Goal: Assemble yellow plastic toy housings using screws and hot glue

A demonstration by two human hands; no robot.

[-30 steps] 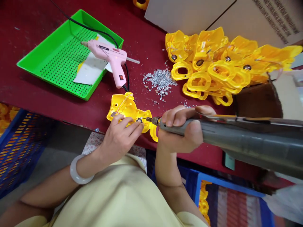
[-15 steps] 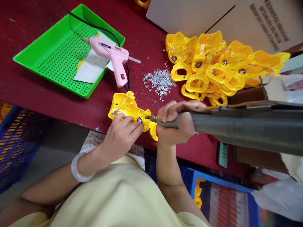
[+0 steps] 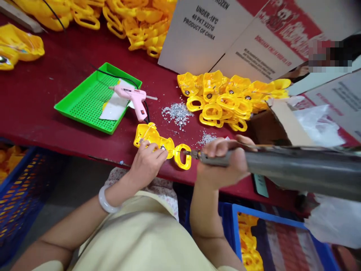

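Note:
My left hand (image 3: 148,163) is closed on a yellow plastic shell (image 3: 145,131), its fingers pressing it near the table's front edge. The shell is open side up, with thin wires, a small silver round part (image 3: 163,148) by my fingertips and an oval ring handle (image 3: 183,165) at its right end. A grey electric screwdriver (image 3: 282,165) lies level in my closed right hand (image 3: 224,163). Its bit points left, over the ring handle and away from the silver part. Just behind that hand lies a small heap of screws (image 3: 207,138), partly hidden.
A pink glue gun (image 3: 137,99) rests on the rim of a green tray (image 3: 84,121). Loose small silver pieces (image 3: 177,114) lie mid-table. Similar yellow shells (image 3: 214,84) are piled before a carton (image 3: 194,34). Blue crates (image 3: 234,229) stand below; another person is behind the cartons.
The screwdriver bit has come away from the silver part, shifting right with my right hand. My left hand stays on the shell. The view now takes in more of the table's far side.

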